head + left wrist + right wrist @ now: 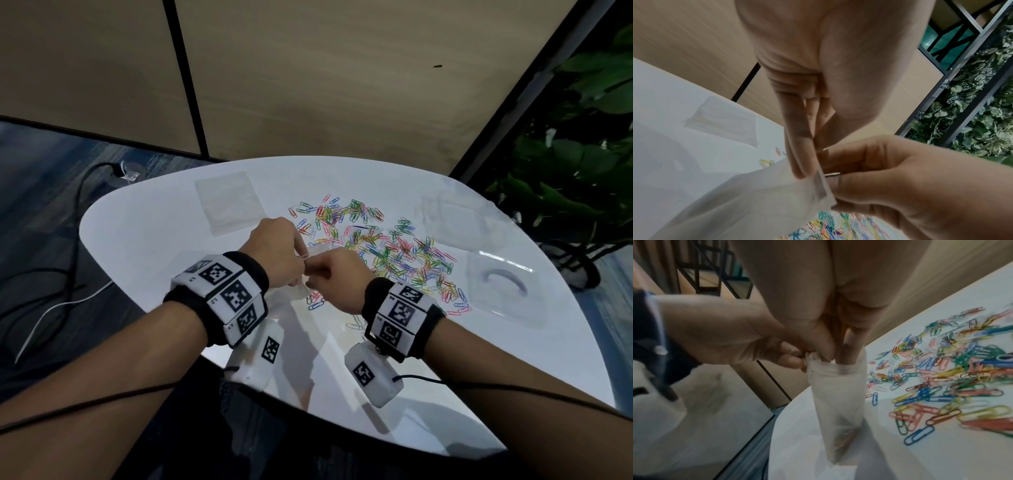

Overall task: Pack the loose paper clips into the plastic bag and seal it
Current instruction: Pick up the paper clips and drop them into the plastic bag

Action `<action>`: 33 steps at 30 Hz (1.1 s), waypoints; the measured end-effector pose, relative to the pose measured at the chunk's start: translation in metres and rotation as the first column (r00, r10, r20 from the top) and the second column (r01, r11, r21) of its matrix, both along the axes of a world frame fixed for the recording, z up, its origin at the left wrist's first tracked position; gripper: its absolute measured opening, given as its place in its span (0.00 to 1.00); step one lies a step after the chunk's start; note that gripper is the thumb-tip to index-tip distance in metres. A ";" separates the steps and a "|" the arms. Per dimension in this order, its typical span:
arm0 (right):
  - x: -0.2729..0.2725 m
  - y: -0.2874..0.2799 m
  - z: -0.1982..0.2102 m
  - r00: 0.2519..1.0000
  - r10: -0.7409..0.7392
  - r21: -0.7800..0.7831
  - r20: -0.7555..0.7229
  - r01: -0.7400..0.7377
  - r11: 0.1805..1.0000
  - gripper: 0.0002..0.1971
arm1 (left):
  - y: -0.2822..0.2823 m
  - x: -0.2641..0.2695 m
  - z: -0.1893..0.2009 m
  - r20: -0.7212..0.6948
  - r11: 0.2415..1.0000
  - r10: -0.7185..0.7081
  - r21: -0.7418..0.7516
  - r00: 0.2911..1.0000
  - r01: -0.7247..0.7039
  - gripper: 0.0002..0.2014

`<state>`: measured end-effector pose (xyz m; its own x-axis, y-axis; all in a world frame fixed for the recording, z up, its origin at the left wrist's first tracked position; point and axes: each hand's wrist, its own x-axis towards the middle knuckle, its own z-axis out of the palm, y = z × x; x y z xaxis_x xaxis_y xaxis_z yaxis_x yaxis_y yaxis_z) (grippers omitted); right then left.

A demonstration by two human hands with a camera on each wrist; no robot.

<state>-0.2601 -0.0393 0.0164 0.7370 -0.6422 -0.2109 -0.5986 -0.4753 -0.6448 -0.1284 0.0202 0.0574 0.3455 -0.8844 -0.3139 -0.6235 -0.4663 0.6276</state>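
A small clear plastic bag (838, 395) hangs upright over the white table (171, 222), with a few paper clips showing dimly at its bottom. My left hand (274, 253) pinches one side of the bag's mouth (822, 188). My right hand (332, 270) has its fingers (851, 344) pushed down into the open mouth, and a thin metal clip end (832, 174) shows at its fingertips. Many coloured paper clips (383, 246) lie scattered on the table just beyond and to the right of both hands.
A stack of flat clear bags (229, 202) lies at the table's far left. More clear bags (452, 219) and a clear plastic lid (503, 284) sit to the right. Cables (75, 205) run over the floor on the left, and a green plant (582, 154) stands to the right.
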 end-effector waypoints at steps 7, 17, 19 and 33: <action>-0.057 -0.013 0.004 0.964 -0.243 0.007 -0.109 0.245 0.970 0.23 | 0.001 0.004 0.015 0.078 0.999 0.030 -0.020 0.997 -0.029 0.12; -0.119 0.023 -0.074 0.774 -0.364 0.037 -0.517 0.446 0.894 0.69 | 0.008 0.003 0.017 0.127 1.000 -0.011 0.024 0.992 0.008 0.13; -0.116 0.018 -0.075 0.786 -0.415 0.053 -0.458 0.490 0.870 0.63 | 0.010 0.005 0.017 0.128 0.999 -0.007 0.033 0.992 0.003 0.14; -0.074 -0.033 -0.075 0.848 -0.338 -0.186 -0.407 0.285 0.940 0.42 | -0.003 0.002 0.011 0.145 0.996 -0.061 0.068 0.988 0.051 0.14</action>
<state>-0.3339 -0.0719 -0.0589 0.3480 -0.8616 -0.3695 -0.9310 -0.2712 -0.2445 -0.1260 0.0176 0.0686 0.3424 -0.8834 -0.3200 -0.7329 -0.4643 0.4973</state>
